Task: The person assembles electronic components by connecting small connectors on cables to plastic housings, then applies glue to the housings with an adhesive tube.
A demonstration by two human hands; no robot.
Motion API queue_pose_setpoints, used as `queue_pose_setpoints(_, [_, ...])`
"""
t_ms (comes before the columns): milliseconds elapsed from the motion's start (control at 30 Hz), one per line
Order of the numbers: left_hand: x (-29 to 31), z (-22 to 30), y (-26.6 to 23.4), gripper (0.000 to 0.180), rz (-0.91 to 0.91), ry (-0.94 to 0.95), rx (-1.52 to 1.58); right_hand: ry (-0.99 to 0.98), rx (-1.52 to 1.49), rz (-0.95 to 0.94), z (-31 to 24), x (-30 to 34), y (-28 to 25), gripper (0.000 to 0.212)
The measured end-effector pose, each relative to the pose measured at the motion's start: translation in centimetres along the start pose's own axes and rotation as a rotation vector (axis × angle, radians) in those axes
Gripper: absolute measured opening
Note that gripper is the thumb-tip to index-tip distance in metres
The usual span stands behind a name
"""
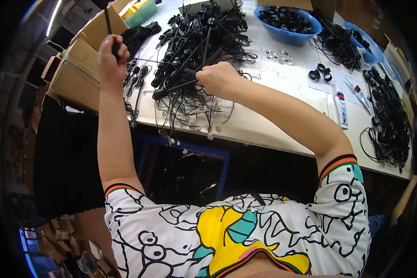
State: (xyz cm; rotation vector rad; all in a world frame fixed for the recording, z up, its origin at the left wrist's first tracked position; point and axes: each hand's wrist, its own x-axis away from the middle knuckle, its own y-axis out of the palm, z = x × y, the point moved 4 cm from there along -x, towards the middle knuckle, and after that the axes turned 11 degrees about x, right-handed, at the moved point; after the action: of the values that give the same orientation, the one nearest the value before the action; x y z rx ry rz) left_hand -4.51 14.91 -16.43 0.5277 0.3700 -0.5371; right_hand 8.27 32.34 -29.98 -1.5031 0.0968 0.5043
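My left hand (110,58) is raised at the table's left edge, closed around a thin black cable stem (108,21) that runs up out of it. My right hand (217,78) is closed over black cables at the near side of a big tangled heap of black wired parts (197,41) on the white table (282,92). A black rod-like piece (173,87) sticks out leftward from under the right hand. Small clear plastic bits (204,125) lie at the table's near edge below the heap.
A blue bowl (287,21) of black parts stands at the back, a second blue container (363,44) to its right. More black cable bundles (391,116) lie at the right. Two white tubes (341,109) and black rings (320,72) lie mid-table. Cardboard boxes (78,69) stand left.
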Motion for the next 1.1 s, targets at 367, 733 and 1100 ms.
queue_pose_setpoints(367, [3.3, 8.6, 6.9, 0.015, -0.022, 0.472, 0.015, -0.112, -0.003, -0.066, -2.3, 3.2, 2.0, 0.012])
queue_pose_setpoints(733, [7.0, 5.1, 12.9, 0.009, -0.445, 0.231, -1.087, -0.131, 0.289, 1.012, -1.6, 8.2, -19.3, 0.039])
queue_pose_setpoints(1100, [5.1, 1.9, 9.8, 0.026, -0.245, 0.119, -0.288, 0.363, -0.491, 0.238, 4.5, 9.0, -16.7, 0.017])
